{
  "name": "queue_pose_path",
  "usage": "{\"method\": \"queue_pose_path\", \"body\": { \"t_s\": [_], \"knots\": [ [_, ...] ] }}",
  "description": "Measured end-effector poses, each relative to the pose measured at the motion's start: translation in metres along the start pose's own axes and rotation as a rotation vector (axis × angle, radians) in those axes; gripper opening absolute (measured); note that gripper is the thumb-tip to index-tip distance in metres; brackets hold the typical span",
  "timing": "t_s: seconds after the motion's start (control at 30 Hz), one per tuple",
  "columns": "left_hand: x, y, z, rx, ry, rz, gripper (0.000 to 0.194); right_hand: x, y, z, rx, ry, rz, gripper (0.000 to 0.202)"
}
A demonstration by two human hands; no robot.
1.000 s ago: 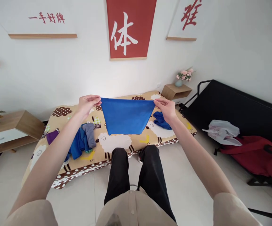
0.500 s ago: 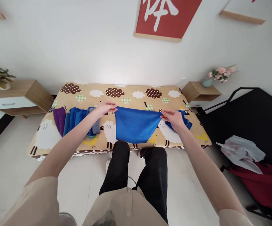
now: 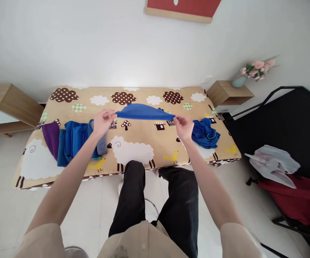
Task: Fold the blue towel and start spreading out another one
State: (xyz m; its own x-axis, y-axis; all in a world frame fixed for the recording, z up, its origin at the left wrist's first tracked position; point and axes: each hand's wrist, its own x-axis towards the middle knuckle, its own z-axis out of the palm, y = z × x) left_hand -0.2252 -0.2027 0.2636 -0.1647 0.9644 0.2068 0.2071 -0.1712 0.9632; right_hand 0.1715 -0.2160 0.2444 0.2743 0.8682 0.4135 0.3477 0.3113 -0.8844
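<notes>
A blue cloth (image 3: pixel 145 112) is stretched in the air above the patterned bed cover (image 3: pixel 133 130), its far part billowing away from me. My left hand (image 3: pixel 105 121) pinches its left corner, and my right hand (image 3: pixel 182 125) grips the right corner. Left of my left hand lies a row of folded blue cloths (image 3: pixel 76 138), with a purple cloth (image 3: pixel 52 138) at its outer end and a grey-blue one (image 3: pixel 101 143) at its inner end, partly behind my forearm. A crumpled blue cloth (image 3: pixel 205 133) rests just right of my right hand.
Wooden nightstands stand at the left (image 3: pixel 12 107) and right (image 3: pixel 228 94), the right one with pink flowers (image 3: pixel 259 68) in a vase. At the right are a black folding frame (image 3: pixel 284 125), a plastic bag (image 3: pixel 274 163) and red fabric (image 3: pixel 300 200). My legs are at the bed's front edge.
The held cloth has swung from hanging down toward me to billowing up and away. Both hands have moved somewhat left in the view, which has also shifted, uncovering more of the crumpled cloth.
</notes>
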Motion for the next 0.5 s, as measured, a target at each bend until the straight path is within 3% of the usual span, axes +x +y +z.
{"method": "queue_pose_path", "body": {
  "t_s": [0.17,0.27,0.37,0.5],
  "knots": [
    [-0.084,-0.12,0.015,0.122,-0.066,-0.324,0.053,-0.113,0.087,0.015,-0.224,-0.183,0.334,0.027],
    [-0.13,-0.175,0.031,0.142,-0.111,-0.568,0.06,-0.183,0.136,0.024,-0.31,-0.29,0.535,0.012],
    [-0.162,-0.211,0.038,0.13,-0.174,-0.667,0.066,-0.231,0.171,0.03,-0.257,-0.249,0.653,0.012],
    [-0.177,-0.234,0.038,0.137,-0.158,-0.699,0.073,-0.248,0.193,0.03,-0.074,-0.086,0.773,0.023]
  ]
}}
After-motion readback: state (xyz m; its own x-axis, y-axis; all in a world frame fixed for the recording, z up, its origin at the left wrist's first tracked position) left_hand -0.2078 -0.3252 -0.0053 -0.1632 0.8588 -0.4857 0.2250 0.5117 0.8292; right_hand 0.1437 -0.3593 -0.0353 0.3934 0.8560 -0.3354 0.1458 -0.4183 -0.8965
